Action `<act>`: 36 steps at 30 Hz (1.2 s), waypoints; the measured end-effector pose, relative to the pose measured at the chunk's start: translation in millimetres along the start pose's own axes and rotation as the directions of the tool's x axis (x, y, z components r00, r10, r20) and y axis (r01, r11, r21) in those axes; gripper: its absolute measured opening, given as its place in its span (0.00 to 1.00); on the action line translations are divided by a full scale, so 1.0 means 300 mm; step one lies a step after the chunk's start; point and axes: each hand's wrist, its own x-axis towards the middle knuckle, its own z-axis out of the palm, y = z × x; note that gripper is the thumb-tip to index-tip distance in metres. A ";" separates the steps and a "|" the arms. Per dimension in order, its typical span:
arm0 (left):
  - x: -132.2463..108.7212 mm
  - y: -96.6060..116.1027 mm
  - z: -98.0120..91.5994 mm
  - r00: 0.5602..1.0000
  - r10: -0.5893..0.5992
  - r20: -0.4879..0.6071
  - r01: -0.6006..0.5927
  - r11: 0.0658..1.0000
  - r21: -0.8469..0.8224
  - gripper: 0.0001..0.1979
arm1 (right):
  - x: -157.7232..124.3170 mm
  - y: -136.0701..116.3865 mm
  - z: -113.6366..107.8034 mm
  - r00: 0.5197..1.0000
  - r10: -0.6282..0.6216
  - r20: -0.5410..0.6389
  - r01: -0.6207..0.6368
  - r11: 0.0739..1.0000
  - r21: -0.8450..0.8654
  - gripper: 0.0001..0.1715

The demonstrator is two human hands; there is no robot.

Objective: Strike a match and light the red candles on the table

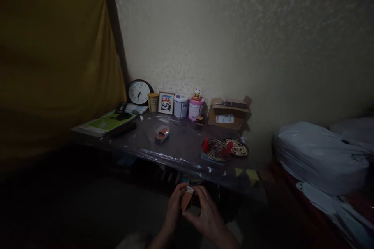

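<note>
Low in the head view, just in front of the table's near edge, my left hand (174, 206) and my right hand (206, 214) are together around a small brown folded piece (187, 199) with a pale tip. Fingers of both hands are curled on it. It looks like a small cardboard or paper item, but the dim light hides its details. Beyond the hands stands the dark table (181, 144) covered with clear plastic sheeting.
On the table: a wall clock (139, 92), a yellow cup (153, 102), a framed panda picture (166, 103), two tins (181, 106), an open cardboard box (229, 113), a small packet (162, 134), patterned round dishes (216, 149), green books (103, 123). A yellow curtain (52, 58) hangs left; bagged bedding (318, 155) lies right.
</note>
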 end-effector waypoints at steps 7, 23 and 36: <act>0.000 -0.020 0.000 0.995 0.100 0.008 -0.100 0.995 0.020 0.09 | 0.001 -0.006 0.020 0.998 -0.056 -0.034 0.056 0.998 -0.010 0.17; -0.025 0.045 0.036 0.996 0.022 0.088 -0.016 0.997 -0.072 0.09 | 0.039 0.039 -0.019 0.994 0.106 -0.021 -0.099 0.972 0.215 0.11; -0.015 -0.009 0.014 0.973 -0.152 0.174 0.208 0.905 -0.371 0.10 | 0.079 0.116 -0.069 0.946 0.312 -0.092 -0.175 0.726 0.665 0.22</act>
